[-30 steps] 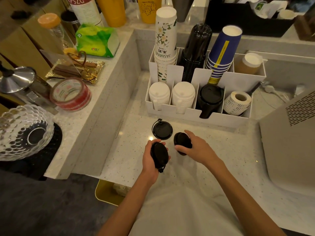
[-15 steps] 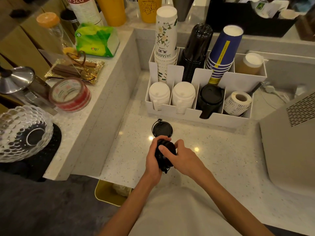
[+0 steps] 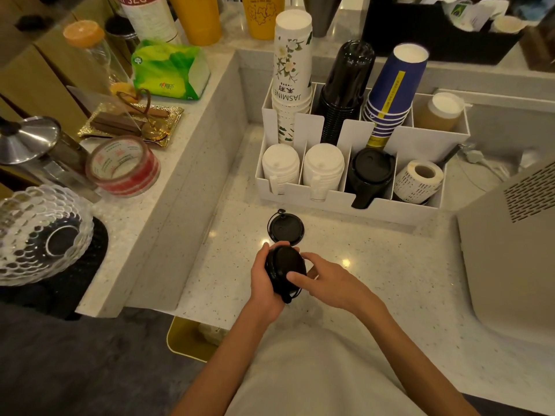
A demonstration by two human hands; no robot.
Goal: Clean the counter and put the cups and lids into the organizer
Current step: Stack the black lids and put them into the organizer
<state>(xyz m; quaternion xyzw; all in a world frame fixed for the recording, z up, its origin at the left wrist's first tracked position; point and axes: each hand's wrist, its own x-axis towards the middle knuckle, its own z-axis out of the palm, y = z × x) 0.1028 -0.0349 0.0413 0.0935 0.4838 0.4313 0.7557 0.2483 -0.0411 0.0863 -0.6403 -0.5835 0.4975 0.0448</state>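
On the speckled counter [image 3: 375,265], a white organizer [image 3: 345,202] is sitting behind one loose black lid [image 3: 285,228]. Nearer, the left hand [image 3: 265,280] is gripping stacked black lids [image 3: 283,267], right hand [image 3: 327,283] fingertips pressing them.

Warm, dim indoor light from overhead. Two small specular glints lie on the speckled bench [image 3: 390,265], one near its left edge, one just right of the hands. Soft shadows fall beneath the forearms. Wide-angle distortion bows the edges; the glass bowl [image 3: 33,235] at far left glares slightly. Focus is fairly sharp centrally.
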